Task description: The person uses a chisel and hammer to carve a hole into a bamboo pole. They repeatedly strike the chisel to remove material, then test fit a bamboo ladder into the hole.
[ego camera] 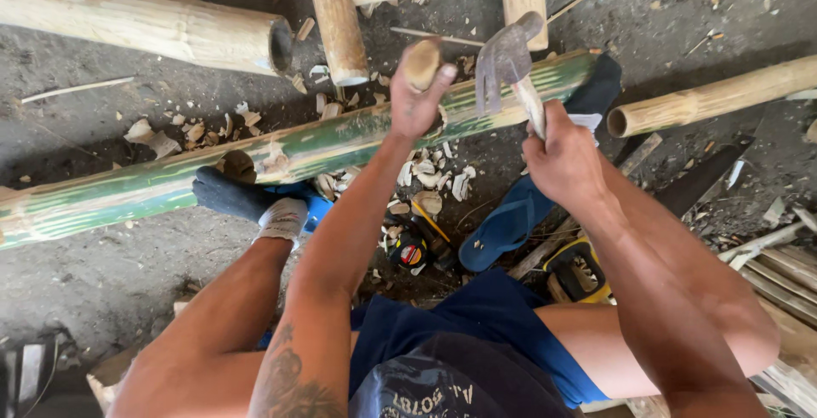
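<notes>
A long green bamboo pole [281,156], laid across a dusty grey concrete floor [102,273] and pinned under 2 dark-socked feet in blue sandals, is being worked with a chisel and hammer. A round wooden-handled chisel [421,62] is gripped in the closed left hand [415,103], its butt upward and its blade hidden against the pole. A steel claw hammer with a pale wooden handle [509,65] is held in the closed right hand [562,158], the head raised just beside the chisel butt. The step in hand appears to be a cut chiselled into the pole's upper side; pale shavings [425,181] are scattered around the spot. The next blow would seem to call for a square strike on the butt while the chisel is kept steady. Both forearms are stretched forward between the knees, wrists cocked. Thick tan bamboo lengths [153,22] and a yellow-and-black tape measure [411,252] are seen nearby.
</notes>
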